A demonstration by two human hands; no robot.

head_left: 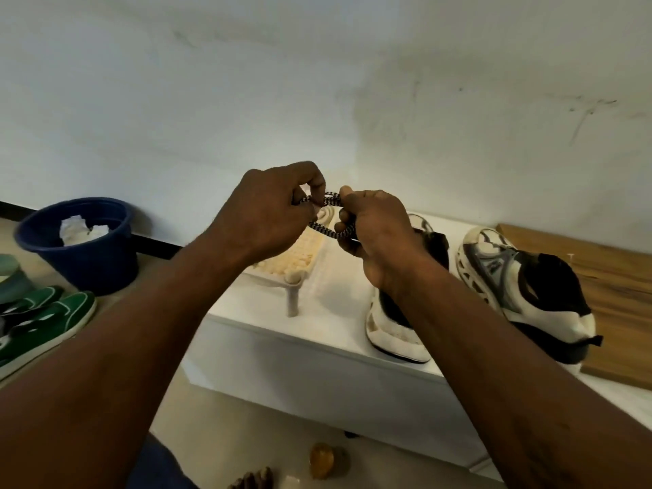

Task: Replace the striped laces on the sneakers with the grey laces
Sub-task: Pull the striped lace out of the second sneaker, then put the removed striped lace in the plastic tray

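A black-and-white striped lace (330, 231) is bunched into loops between both hands, held in the air above the white table (317, 351). My left hand (268, 220) pinches its upper loops and my right hand (379, 234) grips the lower coil. Two white, grey and black sneakers stand on the table: one (391, 333) is partly hidden under my right forearm, the other (522, 294) sits to its right with no lace showing in its eyelets. No grey lace is visible.
A small cream tray on legs (293, 266) stands on the table under my hands. A wooden board (607, 284) lies at the right. On the floor at left are a blue bucket (81, 248) and green shoes (46, 322). A white wall is behind.
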